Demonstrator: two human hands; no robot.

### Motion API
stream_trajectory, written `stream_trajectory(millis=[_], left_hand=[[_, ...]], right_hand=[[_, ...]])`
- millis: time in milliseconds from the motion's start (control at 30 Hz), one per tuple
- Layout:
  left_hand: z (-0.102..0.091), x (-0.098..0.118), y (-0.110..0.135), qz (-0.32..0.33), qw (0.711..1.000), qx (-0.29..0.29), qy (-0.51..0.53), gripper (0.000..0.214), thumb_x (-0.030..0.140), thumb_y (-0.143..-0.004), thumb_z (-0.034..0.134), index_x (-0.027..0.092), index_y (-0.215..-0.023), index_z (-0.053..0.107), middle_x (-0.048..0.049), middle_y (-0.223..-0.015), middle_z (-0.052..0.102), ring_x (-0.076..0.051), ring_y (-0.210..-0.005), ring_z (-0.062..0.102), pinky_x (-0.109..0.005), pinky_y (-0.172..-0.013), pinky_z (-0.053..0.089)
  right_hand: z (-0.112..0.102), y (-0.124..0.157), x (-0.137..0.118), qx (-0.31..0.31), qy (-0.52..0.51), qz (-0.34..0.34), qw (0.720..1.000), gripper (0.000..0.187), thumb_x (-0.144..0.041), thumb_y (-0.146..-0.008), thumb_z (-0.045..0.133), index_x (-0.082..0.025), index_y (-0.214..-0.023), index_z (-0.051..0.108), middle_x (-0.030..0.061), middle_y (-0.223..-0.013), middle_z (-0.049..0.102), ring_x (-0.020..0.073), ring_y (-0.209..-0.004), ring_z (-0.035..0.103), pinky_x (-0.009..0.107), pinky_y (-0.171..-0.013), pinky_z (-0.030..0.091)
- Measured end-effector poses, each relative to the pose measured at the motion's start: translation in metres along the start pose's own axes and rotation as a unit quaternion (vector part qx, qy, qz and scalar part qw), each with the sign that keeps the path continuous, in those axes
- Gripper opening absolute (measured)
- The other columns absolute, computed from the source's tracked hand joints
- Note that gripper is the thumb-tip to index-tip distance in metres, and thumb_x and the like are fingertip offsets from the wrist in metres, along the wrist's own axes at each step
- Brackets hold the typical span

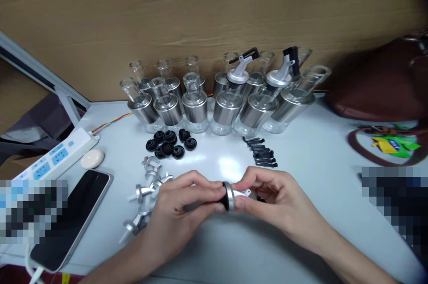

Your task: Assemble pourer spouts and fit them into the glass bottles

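Observation:
Between my two hands a silver bottle pourer spout [231, 195] lies sideways above the table. My left hand [187, 203] pinches its black rubber stopper [224, 201] from the left. The thumb and fingers of my right hand [274, 195] grip the silver spout end. Left of my hands lies a pile of silver pourer spouts [147, 201] with clear tubes. Black rubber stoppers [169, 143] form a heap behind it. Several small black flaps [264, 154] lie in a row beyond my right hand.
Glass bottles with metal bands [195, 108] stand in rows at the back; two carry pourers [238, 74]. A phone [72, 219], a white round case [92, 158] and a power strip [63, 152] lie left. A brown bag [374, 83] and a yellow-green packet [393, 146] are right.

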State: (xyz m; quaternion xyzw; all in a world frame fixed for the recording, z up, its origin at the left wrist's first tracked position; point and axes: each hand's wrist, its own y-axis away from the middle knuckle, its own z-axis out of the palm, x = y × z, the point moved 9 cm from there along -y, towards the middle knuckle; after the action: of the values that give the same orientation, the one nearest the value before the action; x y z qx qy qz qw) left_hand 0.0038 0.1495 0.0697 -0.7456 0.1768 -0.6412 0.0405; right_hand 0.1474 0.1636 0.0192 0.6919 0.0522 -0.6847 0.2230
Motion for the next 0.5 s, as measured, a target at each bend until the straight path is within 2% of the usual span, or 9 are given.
stream_trajectory(millis=[100, 200, 267, 367, 433, 500], left_hand=[[-0.001, 0.001, 0.001, 0.003, 1.0, 0.003, -0.026, 0.029, 0.004, -0.074, 0.078, 0.025, -0.095, 0.078, 0.0002, -0.087, 0.075, -0.009, -0.082, 0.072, -0.012, -0.077, 0.057], [-0.006, 0.0, 0.001, -0.012, 0.998, 0.033, -0.045, 0.033, 0.008, -0.076, 0.079, 0.028, -0.102, 0.074, 0.0024, -0.093, 0.075, -0.01, -0.082, 0.07, -0.014, -0.075, 0.056], [-0.009, 0.002, 0.0, -0.001, 0.997, 0.042, -0.066, 0.032, 0.01, -0.076, 0.079, 0.027, -0.102, 0.071, 0.0029, -0.093, 0.075, -0.011, -0.081, 0.068, -0.017, -0.072, 0.054], [-0.006, 0.008, -0.001, 0.034, 0.993, 0.027, -0.111, 0.021, 0.016, -0.078, 0.08, 0.023, -0.095, 0.071, 0.0006, -0.088, 0.075, -0.013, -0.077, 0.065, -0.022, -0.069, 0.052], [-0.004, 0.009, -0.001, 0.049, 0.99, 0.014, -0.133, 0.02, 0.018, -0.079, 0.079, 0.022, -0.096, 0.069, -0.0007, -0.087, 0.074, -0.015, -0.077, 0.063, -0.025, -0.071, 0.052], [0.002, 0.01, 0.0, 0.064, 0.989, -0.011, -0.132, 0.022, 0.019, -0.081, 0.077, 0.023, -0.1, 0.067, -0.0014, -0.089, 0.074, -0.016, -0.082, 0.063, -0.027, -0.074, 0.052]], right_hand=[[0.0, 0.0, -0.007, 0.006, 0.025, -0.028, 0.999, 0.012, -0.031, -0.076, 0.072, -0.02, -0.076, 0.067, 0.0004, -0.069, 0.064, 0.013, -0.065, 0.057, 0.024, -0.062, 0.045], [-0.01, 0.004, -0.024, 0.085, 0.127, -0.108, 0.982, 0.006, -0.028, -0.078, 0.069, -0.024, -0.08, 0.073, 0.0006, -0.075, 0.059, 0.0143, -0.072, 0.057, 0.024, -0.065, 0.044], [-0.011, 0.006, -0.027, 0.105, 0.166, -0.115, 0.974, 0.009, -0.028, -0.08, 0.067, -0.025, -0.085, 0.074, -0.0024, -0.066, 0.05, 0.0122, -0.061, 0.05, 0.023, -0.056, 0.04], [-0.006, 0.004, -0.017, 0.068, 0.143, -0.066, 0.985, 0.022, -0.031, -0.082, 0.061, -0.021, -0.099, 0.07, -0.0062, -0.057, 0.042, 0.0104, -0.049, 0.042, 0.022, -0.047, 0.034], [0.0, 0.004, -0.013, 0.038, 0.116, -0.047, 0.991, 0.029, -0.033, -0.081, 0.06, -0.019, -0.106, 0.066, -0.0046, -0.06, 0.049, 0.0107, -0.051, 0.045, 0.022, -0.048, 0.037], [0.008, 0.003, -0.01, -0.001, 0.104, -0.031, 0.994, 0.027, -0.033, -0.081, 0.06, -0.018, -0.103, 0.065, -0.0031, -0.063, 0.054, 0.0107, -0.053, 0.048, 0.022, -0.05, 0.038]])
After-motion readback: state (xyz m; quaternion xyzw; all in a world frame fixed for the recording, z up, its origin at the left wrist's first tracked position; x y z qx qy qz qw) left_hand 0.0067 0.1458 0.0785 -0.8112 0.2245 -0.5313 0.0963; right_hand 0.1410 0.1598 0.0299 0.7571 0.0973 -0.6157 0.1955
